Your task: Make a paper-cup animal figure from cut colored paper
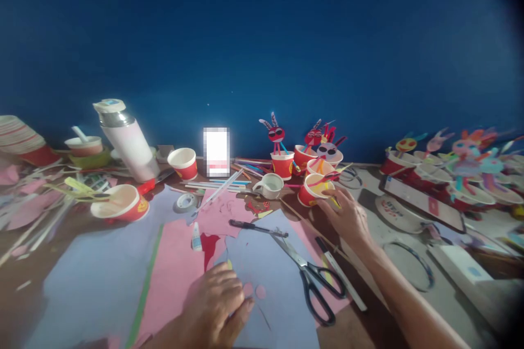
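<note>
My right hand (351, 219) is at a red-and-yellow paper cup (309, 196), its thumb in front and its fingers closed about the cup's right side. Dark and yellow strips stick up at the cup's rim. Low in the middle, my left hand (221, 302) rests on the paper with its fingers curled in; whatever it may hold is hidden. Between the hands lie black-handled scissors (305, 264), a black pen (257, 227) and two small pink paper discs (260, 292). A red paper scrap (209, 248) and a small white glue bottle (196, 237) lie beyond my left hand.
A white flask (129, 144) stands at the back left near stacked cups (24, 139). Behind my right hand, more cups hold paper figures (276, 135). A tape roll (186, 203), a white mug (270, 186), a phone (426, 204) and a utility knife (341, 272) lie about.
</note>
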Available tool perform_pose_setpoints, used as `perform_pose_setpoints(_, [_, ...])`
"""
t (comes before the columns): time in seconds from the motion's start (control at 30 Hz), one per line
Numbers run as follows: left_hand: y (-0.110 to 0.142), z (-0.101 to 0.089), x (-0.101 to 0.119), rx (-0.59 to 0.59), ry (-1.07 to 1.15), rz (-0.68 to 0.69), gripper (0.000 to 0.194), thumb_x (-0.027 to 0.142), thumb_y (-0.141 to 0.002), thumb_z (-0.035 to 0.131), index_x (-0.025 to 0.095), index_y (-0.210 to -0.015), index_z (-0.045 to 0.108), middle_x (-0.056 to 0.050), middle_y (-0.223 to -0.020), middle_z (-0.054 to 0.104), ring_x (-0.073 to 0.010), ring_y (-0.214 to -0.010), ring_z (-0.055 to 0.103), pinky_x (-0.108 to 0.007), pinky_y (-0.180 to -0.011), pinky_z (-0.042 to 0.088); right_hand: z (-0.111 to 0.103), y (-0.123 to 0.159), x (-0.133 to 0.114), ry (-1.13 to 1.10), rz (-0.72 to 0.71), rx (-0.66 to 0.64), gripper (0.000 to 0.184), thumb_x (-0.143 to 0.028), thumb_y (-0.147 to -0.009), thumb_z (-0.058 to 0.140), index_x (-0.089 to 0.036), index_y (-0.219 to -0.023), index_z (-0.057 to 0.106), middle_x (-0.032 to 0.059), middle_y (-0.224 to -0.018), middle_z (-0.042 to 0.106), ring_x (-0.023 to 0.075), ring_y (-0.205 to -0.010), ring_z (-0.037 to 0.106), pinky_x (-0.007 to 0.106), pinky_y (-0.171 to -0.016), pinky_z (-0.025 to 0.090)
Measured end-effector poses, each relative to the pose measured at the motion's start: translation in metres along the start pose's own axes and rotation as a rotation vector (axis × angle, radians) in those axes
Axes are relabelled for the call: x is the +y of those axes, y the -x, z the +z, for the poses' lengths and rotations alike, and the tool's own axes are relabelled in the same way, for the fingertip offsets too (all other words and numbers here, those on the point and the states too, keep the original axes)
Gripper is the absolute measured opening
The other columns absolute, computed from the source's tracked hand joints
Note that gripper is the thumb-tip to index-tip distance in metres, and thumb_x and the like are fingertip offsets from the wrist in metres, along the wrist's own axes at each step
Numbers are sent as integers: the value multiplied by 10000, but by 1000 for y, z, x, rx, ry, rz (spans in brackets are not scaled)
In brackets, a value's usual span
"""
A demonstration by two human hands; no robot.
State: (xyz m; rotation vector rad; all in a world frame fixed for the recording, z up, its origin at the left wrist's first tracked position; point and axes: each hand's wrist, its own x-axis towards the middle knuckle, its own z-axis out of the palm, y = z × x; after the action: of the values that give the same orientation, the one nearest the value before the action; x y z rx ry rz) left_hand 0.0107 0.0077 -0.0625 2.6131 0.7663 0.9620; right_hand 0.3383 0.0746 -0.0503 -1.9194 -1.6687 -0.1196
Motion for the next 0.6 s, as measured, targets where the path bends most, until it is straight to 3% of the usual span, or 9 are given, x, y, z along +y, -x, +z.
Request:
perform_pose_setpoints(0.17, [1, 1, -1, -11, 29, -12, 298, 86, -799, 457, 188, -569, 298, 38, -500, 347, -113, -514, 316, -276, -560, 276, -27, 12, -2, 100, -148, -14, 235, -436, -815, 529, -241, -914, 615, 53, -1060, 622, 234, -880, 618, 361, -762, 426])
perform_pose_setpoints(0.3, [2, 1, 1, -43, 45, -37, 297, 96, -803, 457, 188, -574, 291, 38, -507, 348, -108, -506, 321, -278, -551, 268, -46, 36, -21, 98, -267, -70, 218, -418, -796, 558, -249, -923, 609, 51, -1038, 632, 247, -962, 589, 368, -799, 409])
perform_pose_setpoints(0.6, [2, 2, -2, 6, 76, -139, 308, 129, -837, 413, 184, -547, 324, 25, -508, 377, -105, -510, 354, -279, -556, 282, -33, 67, -88, -112, -450, -139, 156, -349, -793, 603, -228, -887, 630, 62, -949, 634, 216, -858, 587, 346, -749, 401])
